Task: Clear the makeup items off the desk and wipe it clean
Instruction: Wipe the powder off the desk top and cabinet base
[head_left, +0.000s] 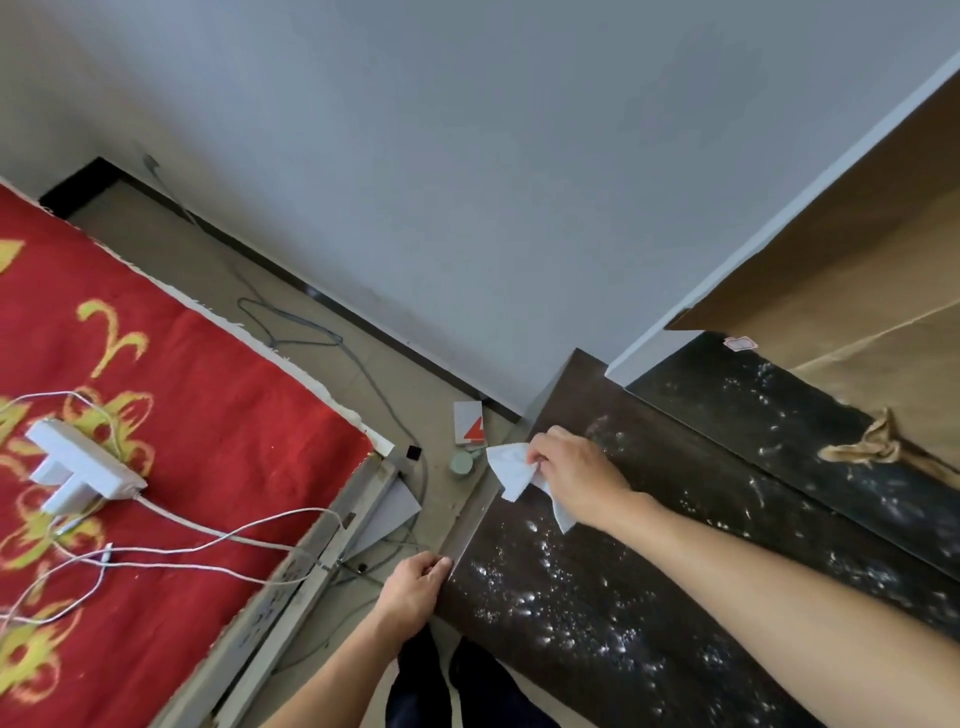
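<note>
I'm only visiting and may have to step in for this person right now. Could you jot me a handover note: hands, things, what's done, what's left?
Left hand: grips the left edge of the dark wooden desk.
Right hand: pinches a crumpled white tissue near that same edge, further along.
Done: no makeup items show on the visible desk top. A small round green jar lies on the beige floor beside it.
Left: white powdery specks cover much of the top and need wiping off.
</note>
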